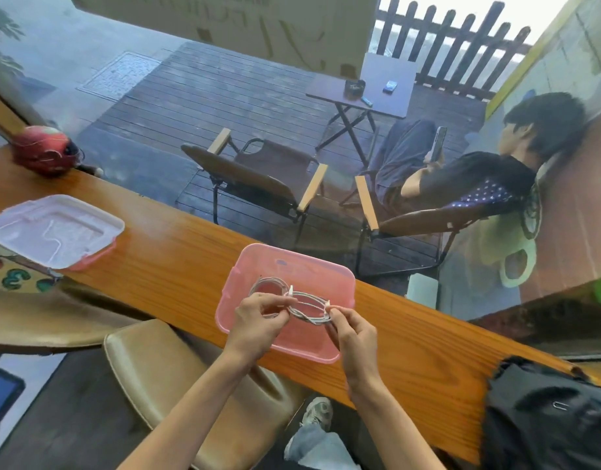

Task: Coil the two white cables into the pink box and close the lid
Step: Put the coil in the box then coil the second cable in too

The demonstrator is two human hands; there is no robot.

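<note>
**Coiling white cable over an open pink box**

Holding a loop of white cable (309, 308) between both hands, just above the pink box (340, 276). Left hand (256, 317) pinching the loop's left end with thumb and curled fingers; right hand (351, 329) pinching the right end, fingers curled, close to a white plug. Both forearms reaching up from the lower edge, wrists over the box's near rim. Second white cable (268, 286) lying coiled inside the box, at its far left part, partly hidden behind the left hand. Box standing open near the front edge of the wooden counter (177, 262), turned slightly askew.

Sitting apart on the counter to the left: the clear lid (54, 228) with pink clips, well away from the box, resting partly on a patterned object at the counter's edge. Beyond that, at the far left end, a red helmet (43, 149). At the near right, a black bag (550, 415) lying on the counter.

Below the counter, a tan stool (163, 361). Past the glass, a folding chair (255, 178) on dark decking and a seated person (468, 174) leaning back, holding up a phone, with a small folding table (363, 93) farther off.
</note>
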